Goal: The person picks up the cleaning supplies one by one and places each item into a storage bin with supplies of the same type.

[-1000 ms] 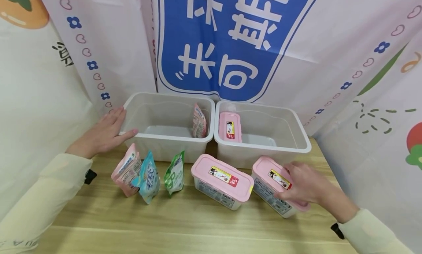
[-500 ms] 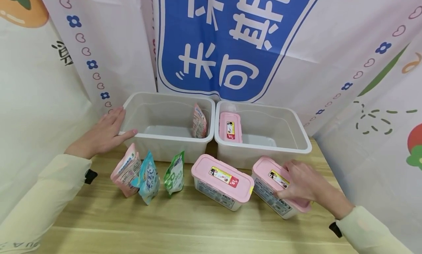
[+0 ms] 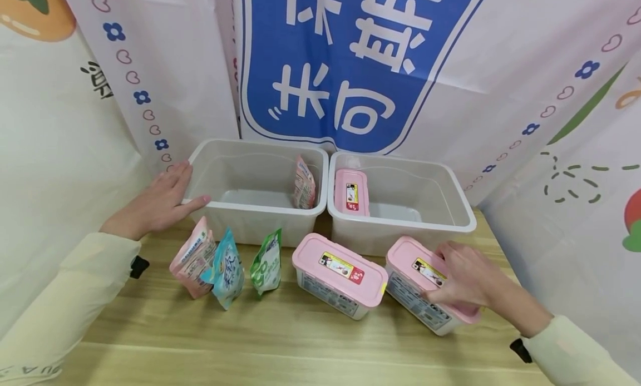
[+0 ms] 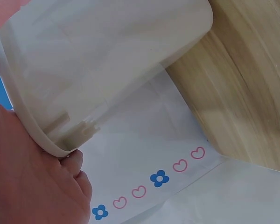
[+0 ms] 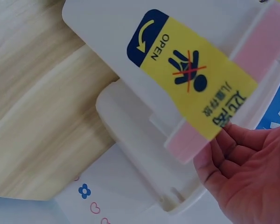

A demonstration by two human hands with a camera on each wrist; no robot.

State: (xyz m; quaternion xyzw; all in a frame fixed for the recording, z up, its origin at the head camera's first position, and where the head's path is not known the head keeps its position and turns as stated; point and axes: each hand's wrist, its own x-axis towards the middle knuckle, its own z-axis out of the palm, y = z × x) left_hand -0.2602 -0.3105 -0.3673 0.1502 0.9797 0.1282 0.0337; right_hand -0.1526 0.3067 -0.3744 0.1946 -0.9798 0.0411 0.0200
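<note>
My left hand holds the left corner of the left grey bin, thumb over the front rim. In the left wrist view, fingertips curl at the bin rim. My right hand grips a pink-lidded plastic box from above, thumb on the near side and fingers on the far side. A yellow seal marked OPEN crosses its lid edge in the right wrist view. A second pink-lidded box stands to its left. Whether the gripped box touches the table cannot be made out.
Pink, blue and green pouches stand before the left bin, which holds one pink pouch. Inside the right grey bin is another pink-lidded box. Printed cloth hangs behind the wooden table.
My right hand and the box it grips have shifted slightly to the right. My left hand has stayed at the bin corner, and the pouches have not moved.
</note>
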